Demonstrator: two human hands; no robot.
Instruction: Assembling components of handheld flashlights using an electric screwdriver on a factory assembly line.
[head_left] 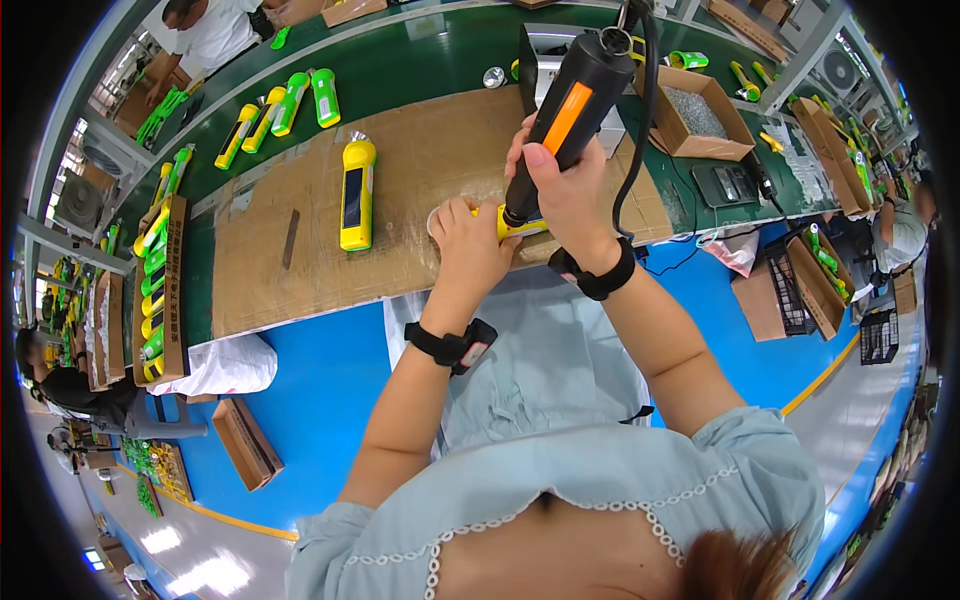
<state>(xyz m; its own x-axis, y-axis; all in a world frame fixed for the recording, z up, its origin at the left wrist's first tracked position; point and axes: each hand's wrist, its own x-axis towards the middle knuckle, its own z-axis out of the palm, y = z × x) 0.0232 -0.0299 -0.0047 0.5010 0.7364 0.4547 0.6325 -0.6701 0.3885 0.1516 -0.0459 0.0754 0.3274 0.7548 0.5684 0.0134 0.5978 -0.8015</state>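
My right hand (572,190) is wrapped round a black electric screwdriver (588,80) with an orange stripe. Its tip points down at a yellow flashlight (525,228) lying on its side on the cardboard. My left hand (470,238) grips that flashlight at its left end, covering much of it. Whether the tip touches a screw is hidden by the tool's body. Left of my hands, a second yellow and green flashlight (357,195) with a dark panel lies on the cardboard sheet (290,200).
Several green and yellow flashlights (290,103) lie at the back left of the green bench. A box of small metal parts (695,115) stands back right, near a dark device (725,186). The screwdriver's cable (640,150) hangs down on the right. A carton of flashlights (172,290) stands left.
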